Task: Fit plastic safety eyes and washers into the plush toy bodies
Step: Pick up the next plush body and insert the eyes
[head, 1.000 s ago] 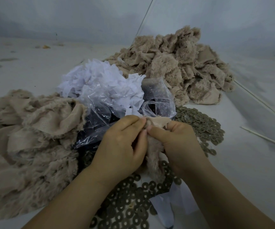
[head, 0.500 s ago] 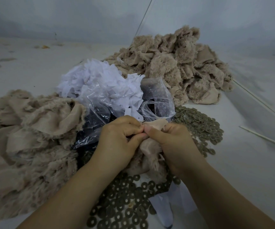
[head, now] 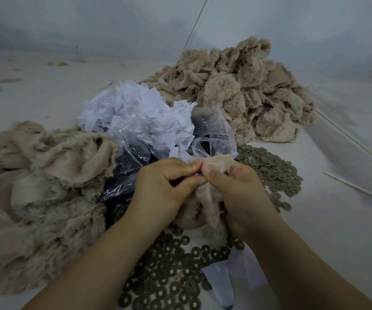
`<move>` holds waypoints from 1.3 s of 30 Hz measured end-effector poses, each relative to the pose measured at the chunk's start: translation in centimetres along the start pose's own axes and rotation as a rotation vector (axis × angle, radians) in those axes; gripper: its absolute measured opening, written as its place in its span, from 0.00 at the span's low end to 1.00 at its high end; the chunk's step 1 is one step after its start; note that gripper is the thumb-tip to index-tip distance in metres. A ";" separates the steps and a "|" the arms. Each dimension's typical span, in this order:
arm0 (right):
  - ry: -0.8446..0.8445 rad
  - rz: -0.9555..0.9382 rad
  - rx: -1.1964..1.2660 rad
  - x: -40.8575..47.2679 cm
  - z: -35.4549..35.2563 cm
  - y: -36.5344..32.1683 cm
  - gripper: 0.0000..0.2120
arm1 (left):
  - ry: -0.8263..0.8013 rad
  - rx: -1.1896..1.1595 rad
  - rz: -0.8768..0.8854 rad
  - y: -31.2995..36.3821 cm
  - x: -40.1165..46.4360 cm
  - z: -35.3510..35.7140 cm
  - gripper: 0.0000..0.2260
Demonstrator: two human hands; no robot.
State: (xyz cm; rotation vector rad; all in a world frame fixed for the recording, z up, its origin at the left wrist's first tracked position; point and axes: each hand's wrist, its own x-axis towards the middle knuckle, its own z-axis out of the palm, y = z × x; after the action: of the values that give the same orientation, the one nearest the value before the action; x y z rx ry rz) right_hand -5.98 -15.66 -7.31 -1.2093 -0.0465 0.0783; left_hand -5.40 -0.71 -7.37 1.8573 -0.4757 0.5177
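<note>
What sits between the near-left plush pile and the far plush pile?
In the head view, white paper scraps and a crumpled clear plastic bag lie between the near-left pile and far pile.

This looks like a small toy-making workshop, set up for piecework by hand. A broad, pale grey work surface runs back to a plain grey wall, and it is heaped with stock in bulk. A large mound of unstuffed beige plush fabric skins lies at the back right, and a second heap of the same furry beige skins lies on the left. Flat, dull olive plastic ring washers are spread loose by the hundred, beside crumpled clear plastic bags and white paper scraps.
</note>
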 end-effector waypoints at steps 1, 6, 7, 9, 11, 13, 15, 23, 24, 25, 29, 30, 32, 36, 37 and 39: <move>-0.027 0.021 0.048 0.0 0.1 -0.1 0.08 | 0.010 -0.016 -0.008 0.0 -0.1 0.0 0.12; -0.006 0.222 0.010 0.8 -0.2 -0.8 0.22 | 0.002 -0.115 -0.114 0.5 -0.5 -0.2 0.16; -0.016 0.263 0.035 0.8 -0.2 -1.0 0.26 | -0.024 -0.106 -0.131 0.5 -0.5 -0.3 0.17; -0.029 0.299 0.066 0.7 -0.3 -1.3 0.28 | -0.067 -0.115 -0.159 0.4 -0.2 -0.7 0.18; -0.033 0.310 0.089 0.8 -0.3 -1.5 0.23 | -0.080 -0.168 -0.186 0.3 -0.2 -0.8 0.17; -0.041 0.305 0.140 0.9 -0.4 -1.5 0.20 | -0.080 -0.170 -0.239 0.4 -0.2 -0.7 0.15; -0.042 0.270 0.175 0.9 -0.4 -1.4 0.20 | -0.026 -0.192 -0.307 0.2 -0.3 -0.6 0.11; -0.102 0.160 0.051 0.7 -0.3 -0.7 0.07 | -0.031 -0.136 -0.307 0.7 -0.5 0.0 0.22; -0.102 0.166 0.051 0.7 -0.3 -0.6 0.07 | -0.018 -0.125 -0.308 0.6 -0.5 0.0 0.17; -0.102 0.176 0.057 0.6 -0.3 -0.6 0.07 | -0.005 -0.117 -0.309 0.4 -0.5 0.0 0.12; -0.060 0.140 -0.003 0.7 -0.3 -0.3 0.19 | -0.021 -0.115 -0.302 0.4 -0.6 0.1 0.05; -0.048 0.122 -0.028 0.7 -0.3 -0.3 0.17 | -0.011 -0.118 -0.312 0.5 -0.6 0.1 0.05; -0.033 0.100 -0.035 0.6 -0.3 -0.2 0.14 | 0.034 -0.136 -0.346 0.3 -0.5 0.2 0.05; -0.017 0.068 -0.030 0.6 0.0 0.0 0.15 | 0.151 -0.172 -0.415 0.0 -0.5 0.3 0.07; -0.021 0.068 -0.013 0.5 0.1 0.0 0.15 | 0.171 -0.180 -0.419 -0.1 -0.5 0.4 0.09; -0.007 0.084 0.021 0.5 0.2 0.0 0.15 | 0.164 -0.197 -0.403 -0.1 -0.6 0.5 0.13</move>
State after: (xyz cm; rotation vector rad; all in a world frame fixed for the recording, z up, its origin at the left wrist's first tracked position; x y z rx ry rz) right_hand -5.50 -15.41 -7.29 -1.1900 -0.0011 0.1566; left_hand -5.81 -1.13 -7.97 1.6479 -0.0346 0.3321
